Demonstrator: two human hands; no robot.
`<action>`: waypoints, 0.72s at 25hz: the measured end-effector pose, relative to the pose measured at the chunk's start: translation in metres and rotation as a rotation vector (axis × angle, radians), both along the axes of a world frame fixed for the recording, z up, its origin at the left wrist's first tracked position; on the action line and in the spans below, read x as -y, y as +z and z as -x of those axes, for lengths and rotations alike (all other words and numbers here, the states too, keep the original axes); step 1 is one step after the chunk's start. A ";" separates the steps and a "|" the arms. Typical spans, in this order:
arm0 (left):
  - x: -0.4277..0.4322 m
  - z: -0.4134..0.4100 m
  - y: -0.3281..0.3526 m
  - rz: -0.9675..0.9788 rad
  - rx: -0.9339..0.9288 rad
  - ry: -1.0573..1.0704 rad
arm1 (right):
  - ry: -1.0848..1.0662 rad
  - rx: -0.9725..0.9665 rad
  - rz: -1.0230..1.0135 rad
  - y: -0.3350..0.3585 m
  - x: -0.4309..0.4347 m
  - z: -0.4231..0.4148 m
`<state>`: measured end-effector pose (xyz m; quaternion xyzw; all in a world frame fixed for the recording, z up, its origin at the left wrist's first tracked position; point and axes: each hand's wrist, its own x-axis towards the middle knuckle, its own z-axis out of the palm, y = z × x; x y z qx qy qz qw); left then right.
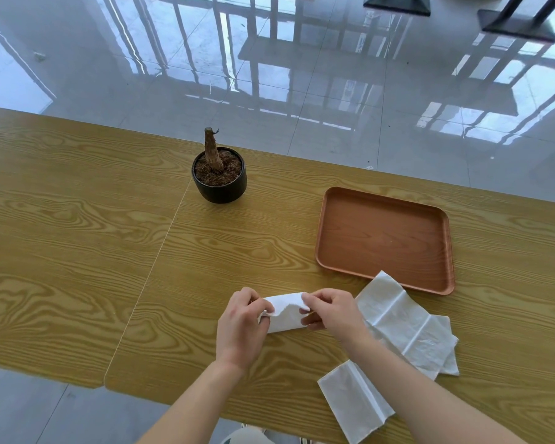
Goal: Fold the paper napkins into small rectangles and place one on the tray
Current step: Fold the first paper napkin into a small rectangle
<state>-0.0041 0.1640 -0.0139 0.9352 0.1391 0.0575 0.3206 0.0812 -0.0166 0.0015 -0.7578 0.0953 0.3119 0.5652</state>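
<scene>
Near table's front edge, your left hand (241, 322) & right hand (329, 312) pinch opposite ends of half-folded napkin (285, 312), long axis left-right; tray (385, 240) lies beyond-right, right hand nearer.

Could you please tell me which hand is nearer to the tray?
Right. The right hand is just short of the tray, toward its left corner; the left hand is further left, across the napkin.

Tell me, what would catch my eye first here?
The left hand and right hand pinch a half-folded white napkin between them near the table's front edge. Right of them lie unfolded napkins, beyond those a brown tray; a black plant pot stands farther back, left.
</scene>
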 end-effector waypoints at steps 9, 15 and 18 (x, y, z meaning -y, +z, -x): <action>-0.003 0.019 -0.008 -0.145 0.040 -0.086 | 0.188 0.226 0.336 -0.021 0.003 0.015; -0.005 0.023 -0.009 -0.150 0.013 -0.145 | 0.294 0.335 0.453 -0.019 0.003 0.015; -0.005 0.024 -0.010 -0.078 -0.034 -0.044 | 0.423 0.351 0.571 -0.015 0.004 0.012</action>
